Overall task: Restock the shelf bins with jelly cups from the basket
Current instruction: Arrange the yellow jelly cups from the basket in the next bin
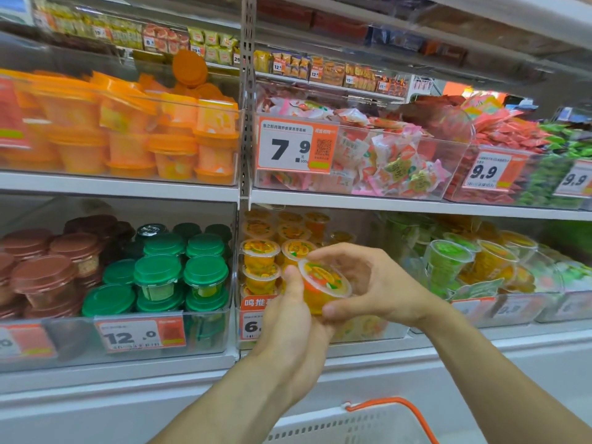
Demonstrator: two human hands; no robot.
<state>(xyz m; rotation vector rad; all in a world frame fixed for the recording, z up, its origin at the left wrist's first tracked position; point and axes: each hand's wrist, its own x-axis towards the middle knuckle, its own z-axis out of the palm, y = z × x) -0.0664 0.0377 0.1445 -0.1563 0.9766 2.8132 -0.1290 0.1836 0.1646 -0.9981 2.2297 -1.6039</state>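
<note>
Head view is filled mostly by a shelf unit [128, 187] of white shelves carrying clear plastic bins. At the upper left of the frame a bin of orange-lidded tubs [173, 145] is seen, and at the upper centre a bin of pink wrapped sweets [394, 165] is marked by a price tag [296, 147] reading 7.9. At the upper right, red packets [503, 136] and green packets [557, 161] are stacked behind tags reading 9.9. On the lower shelf at the left, brown-lidded cups [45, 274] are set beside green-lidded cups [179, 270], above a tag reading 12.0. At the centre of the frame the orange jelly bin [378, 331] is stocked at its left side with orange jelly cups [261, 261] stacked in rows. To its right, green and yellow cups [448, 261] are held in a neighbouring bin. At the bottom right of the frame the white basket [368, 424] with an orange handle [413, 411] is partly shown.

Just in front of the orange jelly bin, at the centre of the frame, one jelly cup [323, 283] is held tilted, lid facing up and toward the camera. It is gripped from the left and below by the left hand [294, 322], thumb laid against its rim. It is also gripped by the right hand [374, 283], whose fingers are curled over its top and whose thumb is pressed below.
</note>
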